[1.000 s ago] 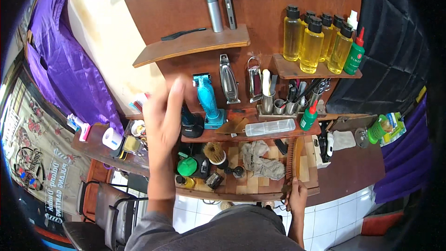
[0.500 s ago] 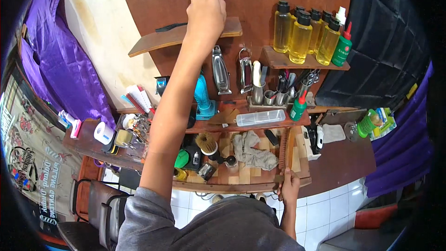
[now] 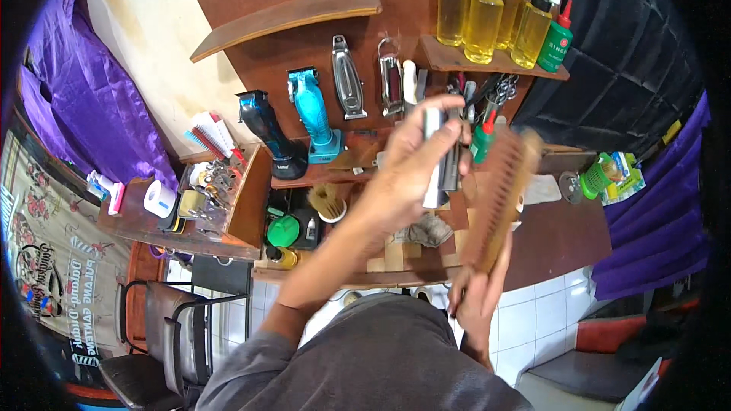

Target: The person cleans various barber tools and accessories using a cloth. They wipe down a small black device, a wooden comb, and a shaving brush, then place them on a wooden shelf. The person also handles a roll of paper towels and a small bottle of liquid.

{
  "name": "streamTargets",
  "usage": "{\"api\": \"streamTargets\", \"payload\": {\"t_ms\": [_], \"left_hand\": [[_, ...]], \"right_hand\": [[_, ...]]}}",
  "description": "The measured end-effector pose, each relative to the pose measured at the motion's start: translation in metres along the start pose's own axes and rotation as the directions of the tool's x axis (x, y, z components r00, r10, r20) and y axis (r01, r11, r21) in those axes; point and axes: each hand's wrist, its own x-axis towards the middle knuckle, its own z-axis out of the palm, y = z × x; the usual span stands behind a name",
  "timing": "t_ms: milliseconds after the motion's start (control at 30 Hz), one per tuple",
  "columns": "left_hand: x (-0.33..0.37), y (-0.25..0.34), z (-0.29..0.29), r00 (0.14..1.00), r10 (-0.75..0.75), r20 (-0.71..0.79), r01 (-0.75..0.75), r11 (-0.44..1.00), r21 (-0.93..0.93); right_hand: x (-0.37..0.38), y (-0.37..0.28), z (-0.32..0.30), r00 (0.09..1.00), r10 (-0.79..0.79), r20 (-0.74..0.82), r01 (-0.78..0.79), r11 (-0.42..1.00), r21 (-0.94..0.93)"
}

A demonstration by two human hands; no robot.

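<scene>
My left hand (image 3: 415,164) is raised over the counter, its fingers closed round long narrow dark and pale pieces (image 3: 451,156). Motion blur keeps me from telling their kind. To its right, my right hand (image 3: 480,289) grips a long brown wooden brush (image 3: 495,205) by its lower end. The brush stands up at a slant, bristles toward the left hand, and is smeared by motion. Beneath the hands lies a crumpled grey cloth (image 3: 426,230) on the checkered counter (image 3: 381,265), partly covered by my left hand and forearm.
A blue clipper (image 3: 311,114) and a black clipper (image 3: 266,133) stand on the ledge; a silver clipper (image 3: 349,80) hangs on the wall. Yellow bottles (image 3: 483,23) line the right shelf. A curved shelf (image 3: 289,21) juts out upper left. A shaving brush (image 3: 327,202) stands near my left forearm.
My left hand has come down from the upper left shelf with the dark and pale pieces; a black strip there is gone. My right hand has lifted the brush off the counter.
</scene>
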Motion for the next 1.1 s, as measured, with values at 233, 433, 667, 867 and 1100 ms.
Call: {"api": "streamTargets", "payload": {"t_ms": [233,433,667,867,1100], "left_hand": [[-0.008,-0.049,-0.013,0.955,-0.097,-0.281,-0.001,0.944,-0.329],[-0.029,-0.074,0.013,0.965,-0.181,-0.191,0.13,0.959,-0.252],[-0.014,-0.067,-0.013,0.931,-0.2,-0.305,0.079,0.928,-0.365],[-0.038,-0.098,0.013,0.921,-0.259,-0.292,0.163,0.935,-0.316],[-0.032,-0.082,0.001,0.866,-0.338,-0.369,0.196,0.907,-0.372]], "right_hand": [[0.016,-0.006,0.002,0.979,0.091,0.183,0.01,0.871,-0.491],[0.029,-0.006,0.0,0.985,0.105,0.138,-0.039,0.909,-0.414],[0.007,-0.033,-0.007,0.904,0.389,0.176,-0.256,0.823,-0.507],[0.029,-0.012,-0.012,0.977,-0.043,0.21,0.164,0.778,-0.606],[0.0,-0.015,-0.021,0.923,0.358,0.139,-0.26,0.849,-0.459]]}}
